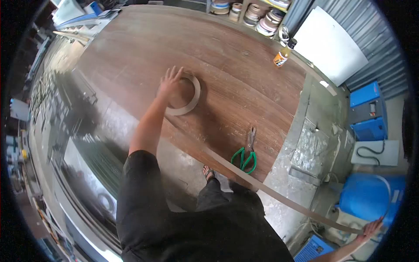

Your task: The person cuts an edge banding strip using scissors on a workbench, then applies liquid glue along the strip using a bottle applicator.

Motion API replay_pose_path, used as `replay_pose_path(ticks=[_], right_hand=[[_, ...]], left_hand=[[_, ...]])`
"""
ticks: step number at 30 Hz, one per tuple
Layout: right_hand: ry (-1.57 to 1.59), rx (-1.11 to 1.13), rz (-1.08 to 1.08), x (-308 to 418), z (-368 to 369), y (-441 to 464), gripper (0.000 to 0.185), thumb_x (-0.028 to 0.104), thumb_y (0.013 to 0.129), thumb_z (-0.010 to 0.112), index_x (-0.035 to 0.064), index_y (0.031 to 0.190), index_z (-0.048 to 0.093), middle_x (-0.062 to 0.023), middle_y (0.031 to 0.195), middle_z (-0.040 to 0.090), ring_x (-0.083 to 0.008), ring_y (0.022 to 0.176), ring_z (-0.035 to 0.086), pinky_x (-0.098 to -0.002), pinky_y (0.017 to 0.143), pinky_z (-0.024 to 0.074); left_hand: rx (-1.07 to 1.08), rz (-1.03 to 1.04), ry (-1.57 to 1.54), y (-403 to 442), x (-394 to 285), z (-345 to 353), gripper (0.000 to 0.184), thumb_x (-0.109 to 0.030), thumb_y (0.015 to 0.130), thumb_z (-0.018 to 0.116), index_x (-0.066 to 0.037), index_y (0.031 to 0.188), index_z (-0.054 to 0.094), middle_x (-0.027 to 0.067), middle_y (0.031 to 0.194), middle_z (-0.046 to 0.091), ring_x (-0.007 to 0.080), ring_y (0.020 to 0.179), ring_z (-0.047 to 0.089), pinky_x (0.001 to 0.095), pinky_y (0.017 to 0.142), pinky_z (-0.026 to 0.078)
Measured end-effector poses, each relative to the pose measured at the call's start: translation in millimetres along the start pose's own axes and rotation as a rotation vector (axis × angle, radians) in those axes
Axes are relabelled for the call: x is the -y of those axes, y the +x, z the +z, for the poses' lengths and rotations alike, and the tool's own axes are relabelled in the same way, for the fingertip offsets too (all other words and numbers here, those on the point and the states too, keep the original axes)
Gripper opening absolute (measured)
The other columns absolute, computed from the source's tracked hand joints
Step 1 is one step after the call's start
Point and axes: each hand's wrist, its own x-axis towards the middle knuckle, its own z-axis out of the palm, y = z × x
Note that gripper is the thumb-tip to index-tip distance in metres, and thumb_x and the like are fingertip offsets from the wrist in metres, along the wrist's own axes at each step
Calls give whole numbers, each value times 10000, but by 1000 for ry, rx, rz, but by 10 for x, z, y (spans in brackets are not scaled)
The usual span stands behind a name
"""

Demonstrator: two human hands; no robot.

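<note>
A flat, ring-shaped roll (194,98) is being touched along its left side by the left hand (170,81), whose fingers are being held spread, part of the ring being hidden beneath. From the roll, a thin brown strip (262,185) is being stretched toward the lower right, its far part being gripped by the curled fingers of the right hand (372,228). The roll is being supported by a wood-grained, debris-flecked bench (144,39), as are green-handled metal shears (250,150) to its lower right and a bottle (283,56) to its upper right, lettering on the orange label being rendered unreadable.
</note>
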Motion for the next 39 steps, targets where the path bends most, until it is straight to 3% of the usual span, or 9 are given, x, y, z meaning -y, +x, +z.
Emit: replay_pose_path(ticks=[6,12,15,17,21,25,26,32,39], right_hand=[[80,-5,117,-94,-1622,507,387,265,1064,437,10,1348,502,61,623,311,-46,470,269,-226,403,216],[-304,-112,-4,-478,-2473,-143,450,296,1003,514,5,1347,496,-25,744,444,-154,586,394,-297,546,343],[-604,-75,-182,-513,-2888,-520,513,260,913,647,-24,1321,520,-133,883,587,-311,719,540,-404,692,456],[-610,130,-334,-560,-3711,-573,566,236,853,735,-43,1304,536,-205,976,682,-416,807,637,-476,790,531],[-1415,-190,-786,-327,-2662,-1026,280,234,899,603,-35,958,654,-119,709,622,-266,572,555,-377,623,526],[-1467,-241,-805,-375,-2489,-966,208,178,896,567,-10,930,650,-125,688,603,-266,574,551,-375,594,511],[-1458,-245,-778,-412,-2442,-975,209,180,895,569,-9,933,651,-124,689,604,-266,574,550,-376,593,509],[-1409,-270,-673,-602,-2197,-1005,216,191,893,585,-5,953,652,-120,697,605,-264,575,547,-382,587,501],[-1399,-214,-633,-784,-2002,-771,228,204,890,603,-1,976,653,-115,707,608,-261,576,543,-388,581,491]], left_hand=[[454,-170,30,439,478,71,483,-278,919,584,-135,1375,511,113,1432,469,349,1279,473,466,1007,477],[295,-1012,-469,311,1164,668,641,-305,937,541,28,1448,345,228,1366,543,375,1166,607,439,965,498],[721,-479,150,395,1372,495,1052,-573,820,645,122,1469,194,224,1327,578,387,1168,607,442,970,501],[214,-984,-256,234,1091,-37,1136,-654,757,688,79,1485,216,207,1342,572,380,1158,616,482,972,497],[233,-539,135,137,1095,154,1013,-668,751,686,-166,1525,268,125,1379,547,328,1332,479,472,1003,482],[288,-65,185,286,1670,514,508,-398,901,644,-120,1312,540,148,1317,552,332,1196,550,503,944,484],[243,-282,14,339,1437,209,347,-347,928,600,-92,1163,605,150,1217,615,321,1133,595,504,929,478],[142,-439,85,763,1192,331,460,-460,914,589,-73,1164,579,193,1062,682,396,1089,604,505,947,461],[-296,-619,-58,-14,1404,91,712,-506,893,620,-47,1406,439,234,1473,408,411,1362,382,469,1105,334]])
